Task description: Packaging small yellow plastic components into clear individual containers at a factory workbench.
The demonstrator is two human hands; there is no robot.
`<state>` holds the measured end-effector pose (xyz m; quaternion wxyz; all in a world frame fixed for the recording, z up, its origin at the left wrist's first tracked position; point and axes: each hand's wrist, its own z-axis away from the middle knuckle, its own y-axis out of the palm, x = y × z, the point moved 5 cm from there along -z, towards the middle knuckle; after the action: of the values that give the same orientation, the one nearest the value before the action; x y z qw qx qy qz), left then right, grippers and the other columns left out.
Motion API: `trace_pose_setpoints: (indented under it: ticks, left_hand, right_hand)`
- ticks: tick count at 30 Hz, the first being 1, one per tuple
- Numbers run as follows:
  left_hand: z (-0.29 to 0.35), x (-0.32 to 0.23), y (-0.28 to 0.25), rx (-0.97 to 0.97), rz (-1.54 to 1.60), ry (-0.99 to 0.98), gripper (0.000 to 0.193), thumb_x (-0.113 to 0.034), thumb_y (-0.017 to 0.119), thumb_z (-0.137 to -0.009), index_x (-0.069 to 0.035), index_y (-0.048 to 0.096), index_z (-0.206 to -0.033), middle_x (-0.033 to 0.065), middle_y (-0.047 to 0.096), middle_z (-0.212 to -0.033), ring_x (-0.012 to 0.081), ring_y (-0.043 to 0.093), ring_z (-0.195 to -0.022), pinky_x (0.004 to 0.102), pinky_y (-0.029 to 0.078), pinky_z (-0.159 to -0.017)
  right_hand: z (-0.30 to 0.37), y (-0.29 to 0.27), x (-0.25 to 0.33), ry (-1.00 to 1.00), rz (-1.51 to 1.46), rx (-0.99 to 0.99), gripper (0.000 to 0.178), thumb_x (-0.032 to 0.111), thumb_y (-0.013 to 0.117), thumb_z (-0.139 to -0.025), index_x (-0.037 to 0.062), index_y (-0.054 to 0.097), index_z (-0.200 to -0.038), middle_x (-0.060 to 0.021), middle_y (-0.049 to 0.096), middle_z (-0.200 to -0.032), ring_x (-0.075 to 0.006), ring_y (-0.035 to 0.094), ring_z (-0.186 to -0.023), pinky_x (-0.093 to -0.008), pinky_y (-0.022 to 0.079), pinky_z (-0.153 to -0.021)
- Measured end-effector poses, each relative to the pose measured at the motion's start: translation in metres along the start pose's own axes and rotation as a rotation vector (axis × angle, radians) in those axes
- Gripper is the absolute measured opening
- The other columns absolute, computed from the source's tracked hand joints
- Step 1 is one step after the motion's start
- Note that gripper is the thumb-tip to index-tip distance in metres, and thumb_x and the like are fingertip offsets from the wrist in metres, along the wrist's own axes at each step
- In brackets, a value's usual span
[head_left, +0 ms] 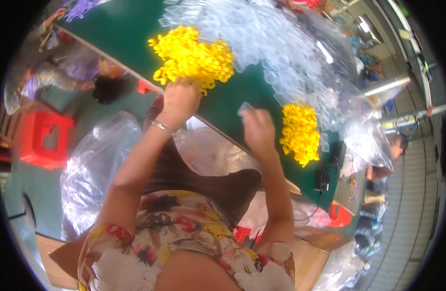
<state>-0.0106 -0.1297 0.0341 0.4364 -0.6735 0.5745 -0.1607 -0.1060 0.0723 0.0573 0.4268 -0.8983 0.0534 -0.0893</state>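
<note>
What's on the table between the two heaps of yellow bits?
In the head view, bare green tabletop and the edge of the clear plastic pieces separate the larger yellow pile from the smaller one.

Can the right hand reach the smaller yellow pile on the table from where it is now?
Probably yes. The right hand is just beside the smaller yellow pile, with only bare green table between them. It already holds a small clear piece, which may hinder picking.

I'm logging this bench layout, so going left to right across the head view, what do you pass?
Red stool → left hand at the big yellow heap → right hand holding a clear piece → smaller yellow heap → black device.
</note>
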Motion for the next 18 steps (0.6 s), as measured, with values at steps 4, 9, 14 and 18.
trace_pose_setpoints:
  ticks: [4,9,14,18]
  left_hand:
    - [0.004,-0.01,0.007,0.047,0.027,-0.005,0.013,-0.017,0.072,-0.077,-0.009,0.071,-0.086,0.0095,0.065,-0.085,0.0304,0.064,-0.083,0.0403,0.052,-0.074]
    - [0.002,-0.014,0.017,0.016,0.132,-0.011,0.01,-0.013,0.067,-0.079,-0.006,0.07,-0.086,0.0118,0.065,-0.084,0.0318,0.065,-0.081,0.041,0.052,-0.074]
    - [0.001,-0.024,0.021,-0.002,0.322,-0.006,0.015,-0.009,0.062,-0.079,-0.004,0.07,-0.091,0.0154,0.067,-0.089,0.0333,0.065,-0.084,0.0432,0.053,-0.076]
    - [0.004,-0.031,0.024,0.09,0.326,-0.001,0.016,-0.007,0.063,-0.08,-0.004,0.069,-0.094,0.0154,0.065,-0.089,0.0352,0.065,-0.082,0.0421,0.053,-0.073]
  right_hand:
    - [0.02,-0.004,0.015,-0.014,0.012,0.093,0.023,0.011,0.072,-0.076,0.0113,0.064,-0.098,-0.0054,0.058,-0.09,-0.0268,0.058,-0.091,-0.0397,0.045,-0.077]
    - [0.031,-0.043,-0.049,0.245,0.266,-0.087,0.008,0.013,0.069,-0.079,0.0147,0.067,-0.087,-0.0048,0.063,-0.085,-0.0279,0.059,-0.085,-0.0453,0.04,-0.076]
    - [0.045,-0.049,-0.106,0.373,0.66,0.178,0.013,0.012,0.064,-0.079,0.0168,0.073,-0.087,-0.0044,0.067,-0.091,-0.0266,0.062,-0.09,-0.0499,0.039,-0.08]
    - [0.033,-0.034,-0.122,0.416,0.754,0.444,0.013,0.011,0.062,-0.078,0.0134,0.074,-0.083,-0.008,0.068,-0.088,-0.0286,0.064,-0.088,-0.0522,0.038,-0.082]
